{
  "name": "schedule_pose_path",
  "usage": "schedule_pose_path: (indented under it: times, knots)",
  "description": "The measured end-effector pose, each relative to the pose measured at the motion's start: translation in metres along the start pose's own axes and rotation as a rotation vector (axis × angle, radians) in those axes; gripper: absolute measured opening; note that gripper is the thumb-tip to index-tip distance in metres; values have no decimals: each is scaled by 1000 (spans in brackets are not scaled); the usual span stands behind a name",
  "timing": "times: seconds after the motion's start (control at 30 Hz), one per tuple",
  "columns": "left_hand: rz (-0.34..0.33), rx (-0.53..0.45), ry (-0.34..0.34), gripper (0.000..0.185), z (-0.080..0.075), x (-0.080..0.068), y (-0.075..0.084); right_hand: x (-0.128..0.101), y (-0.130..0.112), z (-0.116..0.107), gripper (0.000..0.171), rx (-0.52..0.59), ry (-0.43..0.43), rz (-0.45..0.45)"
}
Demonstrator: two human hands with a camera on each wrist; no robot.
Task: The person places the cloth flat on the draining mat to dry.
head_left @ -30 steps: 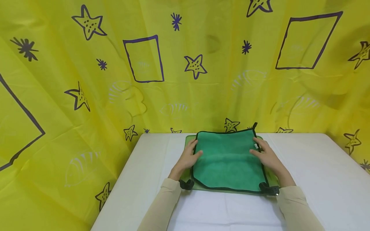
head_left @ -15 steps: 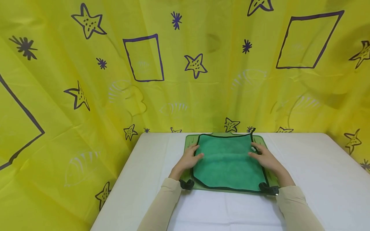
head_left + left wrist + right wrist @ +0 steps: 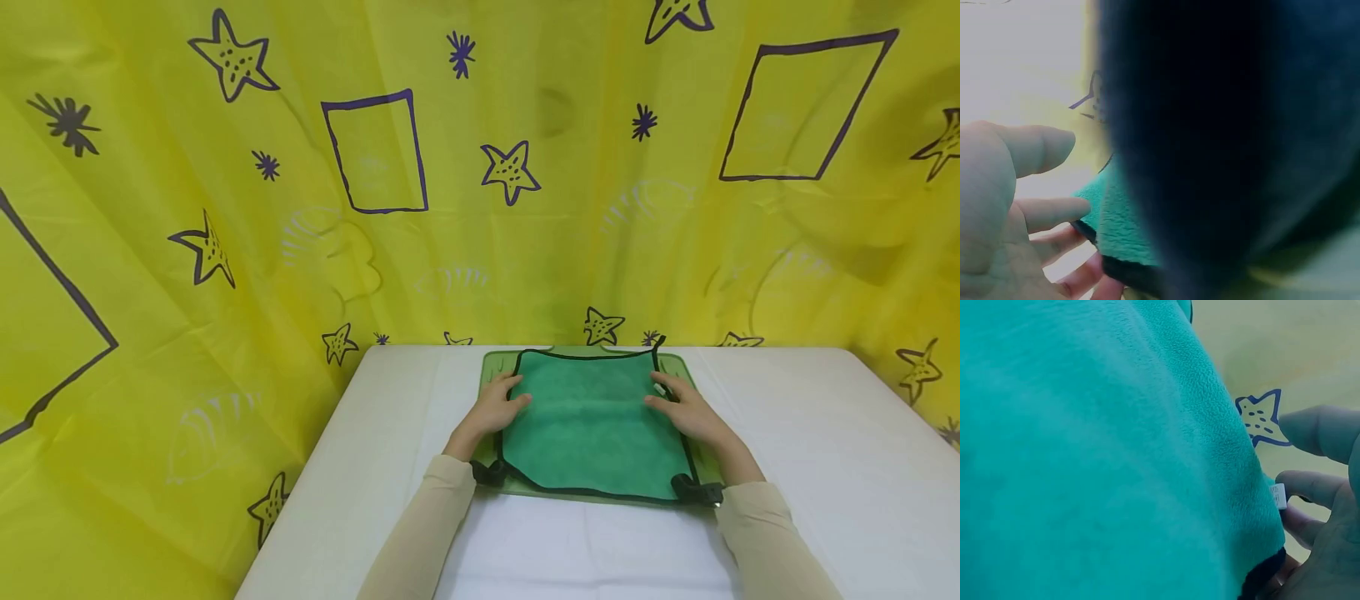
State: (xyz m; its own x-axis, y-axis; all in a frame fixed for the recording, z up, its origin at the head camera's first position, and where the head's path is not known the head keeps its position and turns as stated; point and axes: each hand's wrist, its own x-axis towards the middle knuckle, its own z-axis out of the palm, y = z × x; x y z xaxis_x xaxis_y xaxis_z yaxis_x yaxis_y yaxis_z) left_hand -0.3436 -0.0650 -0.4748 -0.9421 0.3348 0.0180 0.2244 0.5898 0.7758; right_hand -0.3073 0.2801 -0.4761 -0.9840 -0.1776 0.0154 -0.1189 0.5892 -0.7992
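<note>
A green cloth (image 3: 592, 429) with black edging lies spread over a light green mat (image 3: 495, 365) on the white table. My left hand (image 3: 491, 408) is at the cloth's left edge. Its fingers are extended, with the fingertips right at the black border and the thumb held apart in the left wrist view. On the opposite side, my right hand (image 3: 690, 410) has its fingertips at the right edge, near a small white tag (image 3: 1277, 495). That thumb also stands off the cloth. Parts of the lower fingers are hidden behind the cloth in the right wrist view.
Yellow curtains (image 3: 450, 250) printed with stars and frames hang behind and at the sides of the white table (image 3: 795, 417). Black wrist-camera mounts (image 3: 693, 490) overlap the cloth's near corners in the head view. A dark blurred shape (image 3: 1210, 137) fills much of the left wrist view.
The cloth's far edge has come down toward me, uncovering more of the mat's far side. Both hands have lowered slightly with it, then stayed nearly still.
</note>
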Motion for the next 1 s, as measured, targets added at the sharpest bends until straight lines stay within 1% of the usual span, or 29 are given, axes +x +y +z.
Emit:
schedule_pose_path:
  times: [0.13,0.33,0.4,0.47,0.63,0.77,0.9,1.0]
  knots:
    - [-10,8,-25,55,-2,9,2,5,1,-4,67,16,-37,10]
    - [-13,24,-88,56,-8,24,7,14,-4,-13,68,42,-102,65]
    - [-14,21,-103,56,-11,26,9,16,-7,-16,69,47,-108,60]
    - [-14,3,-112,57,-14,27,11,19,-9,-19,70,50,-107,46]
    - [13,-9,-104,56,-22,27,15,21,-13,-26,74,58,-83,8]
    - [32,14,-93,57,-24,26,15,21,-14,-28,73,52,-77,-9]
    - [42,25,-81,58,-24,24,14,21,-14,-27,73,54,-82,-3]
    - [53,45,-79,59,-23,24,12,20,-12,-25,75,59,-93,23]
